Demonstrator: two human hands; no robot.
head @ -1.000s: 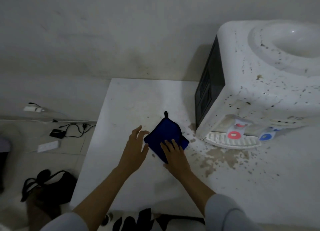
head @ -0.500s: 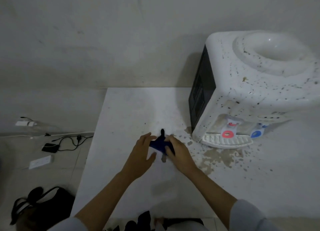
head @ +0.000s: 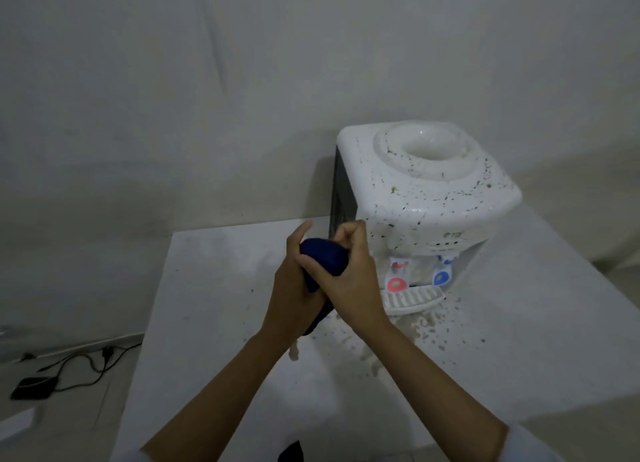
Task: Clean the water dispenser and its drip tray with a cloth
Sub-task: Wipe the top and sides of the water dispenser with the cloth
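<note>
The cloth is dark blue and bunched into a compact wad, lifted clear of the table and held in front of the dispenser. My left hand wraps it from below and my right hand curls over it from above; both grips are closed round the cloth, fingers bent, a tail of fabric hanging beneath the palms. The dispenser is white, heavily speckled with dark spots across its top and front, with a red tap and a blue tap above the slatted drip tray. Brownish residue and flecks lie on the table just before the tray. A second ago the cloth lay spread flat on the table under my open fingers; half a second ago it was being gathered between both hands at table level. It is now raised and fully balled. The view has also pulled back, showing the dispenser whole. A black cable lies on the floor at left.
</note>
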